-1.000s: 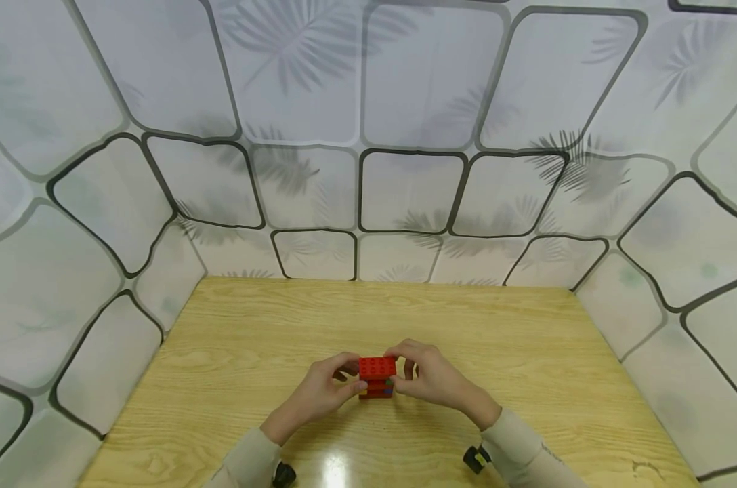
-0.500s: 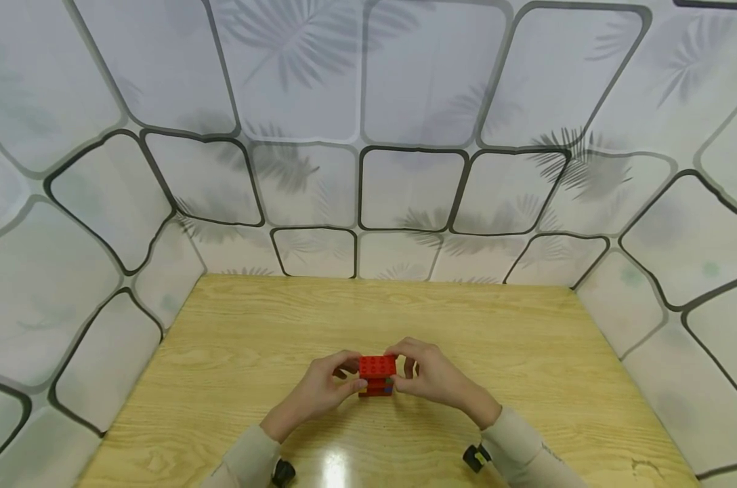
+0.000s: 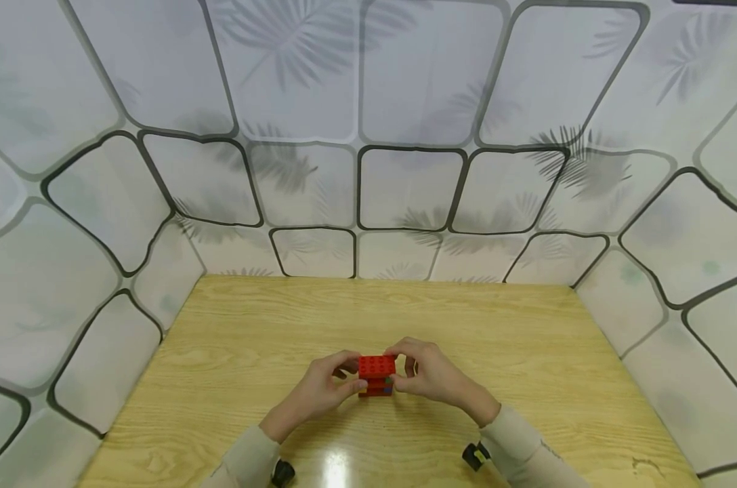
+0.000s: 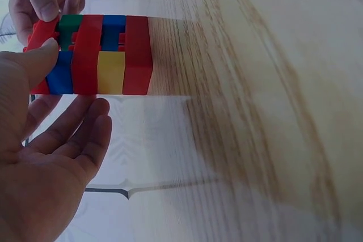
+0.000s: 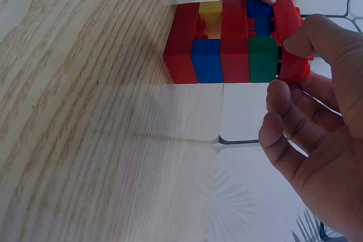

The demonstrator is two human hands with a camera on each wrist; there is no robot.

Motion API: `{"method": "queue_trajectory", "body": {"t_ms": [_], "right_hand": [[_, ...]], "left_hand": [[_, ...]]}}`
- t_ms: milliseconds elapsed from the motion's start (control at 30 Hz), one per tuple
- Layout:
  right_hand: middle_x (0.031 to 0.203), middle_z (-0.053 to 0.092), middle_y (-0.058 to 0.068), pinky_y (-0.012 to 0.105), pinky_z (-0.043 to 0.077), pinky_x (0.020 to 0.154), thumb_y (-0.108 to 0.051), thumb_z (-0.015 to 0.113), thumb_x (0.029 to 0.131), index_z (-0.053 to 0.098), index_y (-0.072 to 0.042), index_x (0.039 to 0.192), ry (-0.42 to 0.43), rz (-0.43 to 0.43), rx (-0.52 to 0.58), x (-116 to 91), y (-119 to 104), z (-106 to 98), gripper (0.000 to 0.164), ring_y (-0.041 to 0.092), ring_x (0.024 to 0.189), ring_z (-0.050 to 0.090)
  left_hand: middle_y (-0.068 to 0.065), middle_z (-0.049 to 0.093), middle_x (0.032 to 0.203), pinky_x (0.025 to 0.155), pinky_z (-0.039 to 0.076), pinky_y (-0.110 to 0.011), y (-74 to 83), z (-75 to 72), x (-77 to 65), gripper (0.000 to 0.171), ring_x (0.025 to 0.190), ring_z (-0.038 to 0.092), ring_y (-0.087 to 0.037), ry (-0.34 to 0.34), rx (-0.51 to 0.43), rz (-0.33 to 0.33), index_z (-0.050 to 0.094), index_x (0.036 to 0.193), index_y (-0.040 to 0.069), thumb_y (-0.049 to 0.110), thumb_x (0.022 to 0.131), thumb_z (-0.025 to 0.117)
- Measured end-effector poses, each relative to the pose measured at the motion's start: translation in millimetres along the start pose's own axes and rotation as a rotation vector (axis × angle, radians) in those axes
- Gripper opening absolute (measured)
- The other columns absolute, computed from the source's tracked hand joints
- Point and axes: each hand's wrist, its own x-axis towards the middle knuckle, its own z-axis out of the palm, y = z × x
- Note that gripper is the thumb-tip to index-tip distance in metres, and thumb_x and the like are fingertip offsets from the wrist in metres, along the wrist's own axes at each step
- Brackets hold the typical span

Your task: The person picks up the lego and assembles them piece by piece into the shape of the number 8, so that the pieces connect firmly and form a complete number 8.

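A small stack of toy building bricks stands upright on the wooden table between both hands. At its bottom lies a red brick (image 5: 184, 43), bearing a yellow brick (image 4: 111, 72) and a blue brick (image 5: 206, 60). Above them come a red middle brick (image 4: 88, 55), then a second blue brick (image 4: 60, 73) and a green brick (image 5: 263, 59). The studded red top brick (image 3: 377, 366) shows a thin dark gap above the green one. My left hand (image 3: 320, 390) grips the stack's upper left end, thumb in front. My right hand (image 3: 429, 374) pinches the top brick's right end.
The light wooden table (image 3: 253, 318) extends around the stack. Patterned cloth walls (image 3: 411, 190) enclose its back and both sides. A small black device (image 3: 476, 456) sits under the right cuff, and another black device (image 3: 282, 473) under the left cuff.
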Motion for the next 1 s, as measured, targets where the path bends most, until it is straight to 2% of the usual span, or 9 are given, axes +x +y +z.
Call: {"method": "queue_trajectory", "body": {"t_ms": [267,600,1000], "right_hand": [[0.109,0.072,0.001,0.02,0.051,0.059,-0.01,0.076,0.093,0.071,-0.01,0.127,0.0,0.002,-0.002,-0.2,0.1,-0.2,0.035,-0.002,0.07,0.054],[0.112,0.072,0.002,0.021,0.051,0.059,-0.011,0.076,0.092,0.071,-0.01,0.127,-0.003,0.018,0.012,-0.1,-0.7,-0.6,0.035,-0.001,0.07,0.054],[0.113,0.072,0.002,0.021,0.051,0.059,-0.011,0.076,0.093,0.07,-0.01,0.128,-0.003,0.032,0.021,-0.9,-0.3,0.2,0.036,-0.001,0.071,0.055]], "left_hand": [[-0.008,0.075,0.122,0.089,0.058,-0.034,0.6,0.2,1.0,0.044,0.108,0.071,-0.028,0.011,0.004,0.001,0.065,0.136,0.008,0.034,0.102,0.072],[-0.005,0.077,0.117,0.086,0.057,-0.033,3.8,1.8,1.7,0.035,0.106,0.072,-0.025,0.056,0.004,0.032,0.066,0.131,0.015,0.033,0.101,0.073],[-0.006,0.077,0.115,0.082,0.057,-0.03,4.0,3.7,1.1,0.031,0.103,0.072,-0.024,0.077,0.018,0.044,0.067,0.127,0.015,0.03,0.101,0.073]]}}
